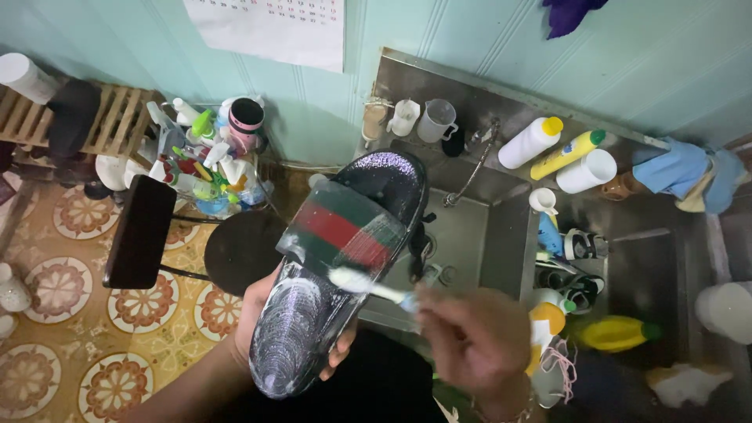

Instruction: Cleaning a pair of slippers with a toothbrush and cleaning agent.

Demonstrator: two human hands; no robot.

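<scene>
A soapy black rubber slipper with a green and red strap [337,274] is scrubbed beside the steel sink [470,235].
It is gripped underneath by the left hand [262,313], tilted up so the white toothbrush [368,283], pinched in the closed right hand [478,341], reaches it.

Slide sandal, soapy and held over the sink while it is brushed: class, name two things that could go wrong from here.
1. The soapy slide sandal rests only in the left hand; it might slip into the sink.
2. The toothbrush in the right hand could flick suds onto the tiled floor, leaving it slippery.
</scene>
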